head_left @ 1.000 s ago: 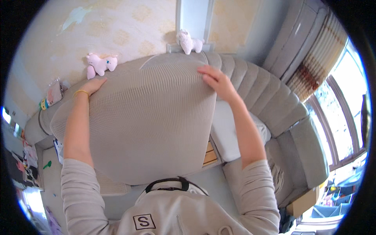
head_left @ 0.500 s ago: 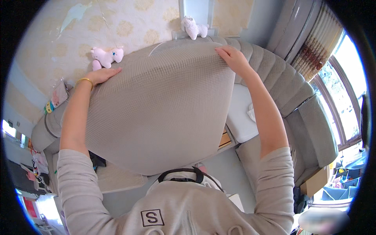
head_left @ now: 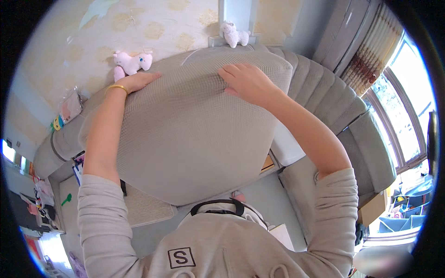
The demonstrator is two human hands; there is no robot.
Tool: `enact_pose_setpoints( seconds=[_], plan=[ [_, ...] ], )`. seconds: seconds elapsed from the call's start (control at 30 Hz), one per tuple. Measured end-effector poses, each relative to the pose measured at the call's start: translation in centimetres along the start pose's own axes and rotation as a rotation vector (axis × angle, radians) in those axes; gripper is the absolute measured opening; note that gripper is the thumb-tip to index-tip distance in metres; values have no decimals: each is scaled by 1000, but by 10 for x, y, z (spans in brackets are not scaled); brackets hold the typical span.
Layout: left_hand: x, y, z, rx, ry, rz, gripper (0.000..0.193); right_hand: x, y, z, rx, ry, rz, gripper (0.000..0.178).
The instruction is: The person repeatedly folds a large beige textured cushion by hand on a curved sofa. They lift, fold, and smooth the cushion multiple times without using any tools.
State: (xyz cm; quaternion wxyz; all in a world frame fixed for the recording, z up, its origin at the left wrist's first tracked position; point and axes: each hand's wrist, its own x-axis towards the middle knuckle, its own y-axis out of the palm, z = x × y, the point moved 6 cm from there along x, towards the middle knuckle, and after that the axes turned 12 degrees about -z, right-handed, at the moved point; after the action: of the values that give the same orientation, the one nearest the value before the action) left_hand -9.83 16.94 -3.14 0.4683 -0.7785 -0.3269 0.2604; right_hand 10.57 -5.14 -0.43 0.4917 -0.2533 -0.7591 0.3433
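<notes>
A large sofa cushion [head_left: 199,143] in a grey-beige ribbed fabric cover stands tilted up in front of me, wide face toward my body. My left hand [head_left: 135,83], with a gold bangle at its wrist, lies along the upper left edge, fingers stretched flat over the fabric. Near the middle of the top edge, my right hand [head_left: 245,82] is closed on the cushion cover, its fingers bent into the cloth. The cover's fabric is creased between the two hands. The cushion's back side is hidden from me.
Behind the cushion curves a grey sofa backrest [head_left: 320,85]. A pink plush toy [head_left: 132,61] and a white plush toy [head_left: 234,34] sit along it by the wall. Right of the cushion are a white seat section [head_left: 287,143] and a cardboard box [head_left: 372,208].
My right hand has moved left along the top edge from the cushion's right corner, and that corner is now uncovered. My left hand has shifted slightly right and up.
</notes>
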Motion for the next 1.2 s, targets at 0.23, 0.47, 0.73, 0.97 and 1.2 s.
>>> enact_pose_setpoints(
  seconds=[0.23,0.47,0.73,0.97,1.2],
  plan=[
    [0,2,-10,63,19,-10,58,14,-5,37,-159,-195,-154,16],
    [20,11,5,30,89,2,57,22,11,53,-247,-254,-121,11],
    [31,7,8,43,70,-48,62,39,34,58,-417,-270,-58,9],
    [35,12,10,-49,49,-4,64,41,29,49,-372,-177,-149,10],
    [40,5,24,95,52,0,64,84,19,28,61,107,301,22]
  ],
)
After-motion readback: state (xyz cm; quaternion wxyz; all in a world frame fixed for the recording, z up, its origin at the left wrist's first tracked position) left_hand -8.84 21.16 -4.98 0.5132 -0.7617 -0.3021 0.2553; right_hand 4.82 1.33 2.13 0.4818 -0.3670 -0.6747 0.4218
